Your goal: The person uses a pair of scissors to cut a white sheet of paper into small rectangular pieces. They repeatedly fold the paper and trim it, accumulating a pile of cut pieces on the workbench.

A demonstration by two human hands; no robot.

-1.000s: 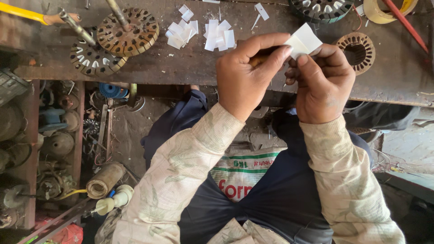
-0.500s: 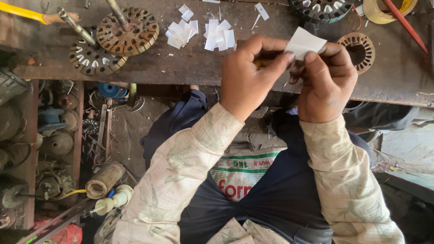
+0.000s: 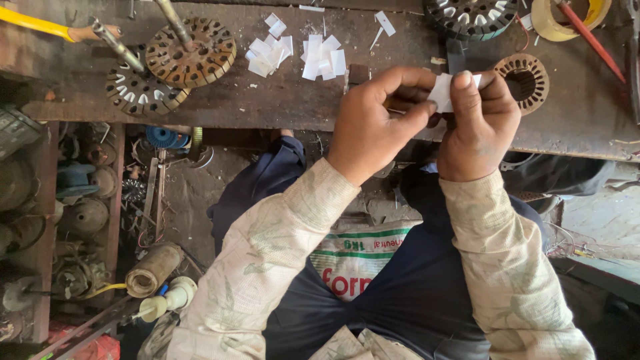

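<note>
Head view: both hands meet above the near edge of the wooden tabletop (image 3: 280, 100), pinching one small white paper slip (image 3: 441, 92). Left hand (image 3: 373, 127) fingers close on its left side; right hand (image 3: 479, 127) fingers press its right side, thumb on top. Beyond the slip, farther along the tabletop, lies a pile of similar white slips (image 3: 297, 53). Just right of the slip sits a rusty slotted ring (image 3: 527, 75).

Worn wooden workbench (image 3: 280, 100) above a dusty, cluttered floor (image 3: 193, 193).
</note>
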